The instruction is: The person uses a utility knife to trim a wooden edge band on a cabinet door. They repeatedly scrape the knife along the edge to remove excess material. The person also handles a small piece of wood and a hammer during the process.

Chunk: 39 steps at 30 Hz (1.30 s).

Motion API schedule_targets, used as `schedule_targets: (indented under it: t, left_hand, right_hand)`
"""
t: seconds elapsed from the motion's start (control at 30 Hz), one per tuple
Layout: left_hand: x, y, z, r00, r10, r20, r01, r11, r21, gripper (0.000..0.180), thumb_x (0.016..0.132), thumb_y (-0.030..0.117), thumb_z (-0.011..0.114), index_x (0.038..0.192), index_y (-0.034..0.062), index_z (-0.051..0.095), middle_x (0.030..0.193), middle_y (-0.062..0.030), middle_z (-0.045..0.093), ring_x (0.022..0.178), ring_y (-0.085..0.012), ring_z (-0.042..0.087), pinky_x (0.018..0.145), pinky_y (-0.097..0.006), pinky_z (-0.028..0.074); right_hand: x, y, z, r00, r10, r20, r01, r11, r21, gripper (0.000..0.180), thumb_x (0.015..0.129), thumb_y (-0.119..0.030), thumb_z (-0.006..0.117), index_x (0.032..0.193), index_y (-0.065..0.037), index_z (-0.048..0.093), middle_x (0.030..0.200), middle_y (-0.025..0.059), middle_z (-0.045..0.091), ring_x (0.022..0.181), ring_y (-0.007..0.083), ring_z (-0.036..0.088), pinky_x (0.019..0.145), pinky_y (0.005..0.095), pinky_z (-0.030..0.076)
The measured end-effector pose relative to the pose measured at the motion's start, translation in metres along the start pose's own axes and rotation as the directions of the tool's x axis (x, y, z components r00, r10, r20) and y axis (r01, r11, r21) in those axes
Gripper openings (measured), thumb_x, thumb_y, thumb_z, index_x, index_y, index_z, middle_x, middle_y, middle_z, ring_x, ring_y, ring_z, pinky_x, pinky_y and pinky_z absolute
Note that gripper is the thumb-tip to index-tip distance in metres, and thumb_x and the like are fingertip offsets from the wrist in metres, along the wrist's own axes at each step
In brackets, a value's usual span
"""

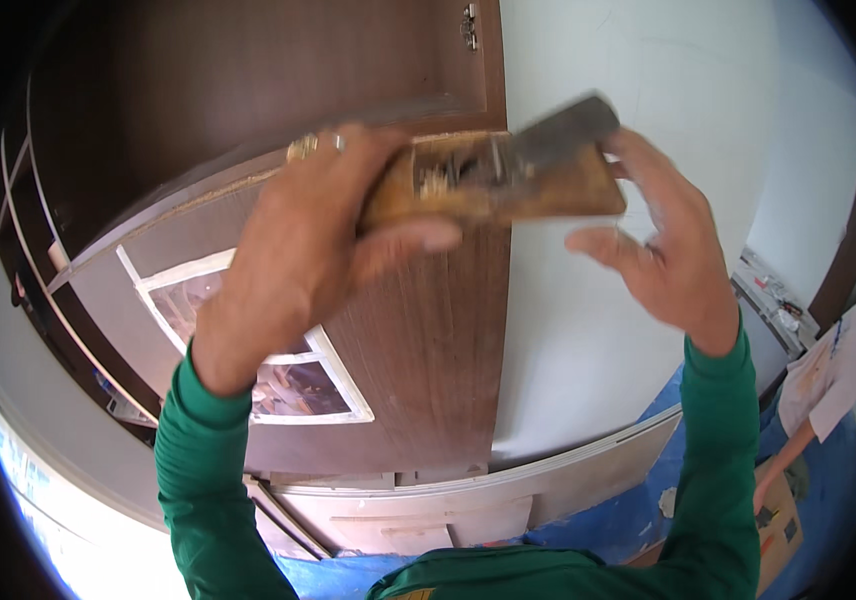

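Note:
A wooden hand plane point(558, 195) with a dark metal blade, slightly blurred, is held up at the top edge of a brown wood-grain panel point(428, 350). Wood shavings show in its mouth. My left hand point(293, 235) wraps round the plane's left end, thumb along its near side; rings show on the fingers. At the other end, my right hand point(668, 230) is half open, its fingers by the blade end and its thumb apart from the body. Whether those fingers touch the plane is hard to tell.
Above the panel is a dark brown cabinet interior point(278, 80) with a metal hinge point(469, 27). A white-framed picture or window point(318, 390) is on the panel. Pale boards point(428, 515) lie below, over blue sheeting point(608, 520). A co-worker point(828, 370) is at far right.

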State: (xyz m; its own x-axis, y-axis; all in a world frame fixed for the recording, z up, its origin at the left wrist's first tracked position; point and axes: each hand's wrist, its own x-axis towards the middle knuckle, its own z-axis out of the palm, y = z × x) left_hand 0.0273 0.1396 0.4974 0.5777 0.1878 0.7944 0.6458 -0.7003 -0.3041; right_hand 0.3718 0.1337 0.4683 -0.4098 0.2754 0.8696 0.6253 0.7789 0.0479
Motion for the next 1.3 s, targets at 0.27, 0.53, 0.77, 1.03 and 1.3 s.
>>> schedule_targets:
  t: [0.27, 0.53, 0.77, 1.03, 1.3]
  left_hand:
    - [0.059, -0.024, 0.058, 1.0, 0.009, 0.019, -0.009, 1.0, -0.003, 0.056, 0.106, 0.047, 0.078, 0.138, 0.0019, 0.072, 0.116, -0.0153, 0.062, 0.106, -0.0362, 0.061, 0.096, -0.049, 0.052]
    - [0.061, -0.03, 0.078, 0.996, 0.076, -0.036, -0.072, 0.992, 0.108, 0.058, 0.101, 0.044, 0.083, 0.139, 0.0023, 0.072, 0.124, -0.017, 0.067, 0.112, -0.0388, 0.062, 0.101, -0.05, 0.052]
    - [0.054, -0.021, 0.1, 0.97, 0.134, -0.201, -0.074, 0.957, 0.279, 0.058, 0.096, 0.044, 0.085, 0.128, -0.0028, 0.074, 0.118, -0.0204, 0.07, 0.111, -0.0407, 0.064, 0.101, -0.05, 0.054]
    - [0.041, -0.044, 0.087, 0.964, 0.163, -0.211, -0.104, 0.959, 0.265, 0.054, 0.1, 0.049, 0.078, 0.109, -0.0037, 0.075, 0.11, -0.0196, 0.067, 0.109, -0.0381, 0.062, 0.096, -0.048, 0.053]
    - [-0.038, -0.101, 0.007, 0.999, -0.009, -0.035, 0.02, 0.94, 0.34, 0.063, 0.099, 0.044, 0.081, 0.139, -0.0031, 0.073, 0.119, -0.0197, 0.065, 0.11, -0.0421, 0.061, 0.098, -0.055, 0.051]
  right_hand:
    - [0.046, 0.074, 0.029, 0.997, 0.073, 0.02, -0.075, 0.932, 0.353, 0.061, 0.105, -0.048, 0.083, 0.139, 0.001, 0.072, 0.124, 0.0131, 0.071, 0.108, 0.0303, 0.07, 0.093, 0.0398, 0.058]
    - [0.041, 0.087, 0.047, 0.998, 0.032, -0.06, -0.019, 0.978, 0.21, 0.041, 0.11, -0.033, 0.078, 0.135, -0.002, 0.075, 0.123, 0.0128, 0.069, 0.109, 0.0314, 0.069, 0.091, 0.0439, 0.056]
    - [0.042, 0.07, 0.048, 0.997, 0.015, -0.074, -0.014, 1.0, 0.02, 0.04, 0.107, -0.02, 0.08, 0.139, 0.004, 0.074, 0.131, 0.0172, 0.07, 0.12, 0.0326, 0.069, 0.1, 0.043, 0.057]
    - [0.053, 0.045, 0.071, 0.989, 0.071, -0.131, -0.065, 0.996, 0.057, 0.034, 0.105, -0.01, 0.08, 0.134, 0.008, 0.076, 0.139, 0.0187, 0.07, 0.126, 0.0307, 0.068, 0.108, 0.0411, 0.054]
    - [0.099, -0.021, 0.168, 0.973, -0.118, -0.199, 0.111, 0.993, -0.042, 0.034, 0.097, -0.029, 0.087, 0.111, 0.001, 0.079, 0.12, 0.0224, 0.067, 0.118, 0.0412, 0.063, 0.102, 0.0511, 0.051]
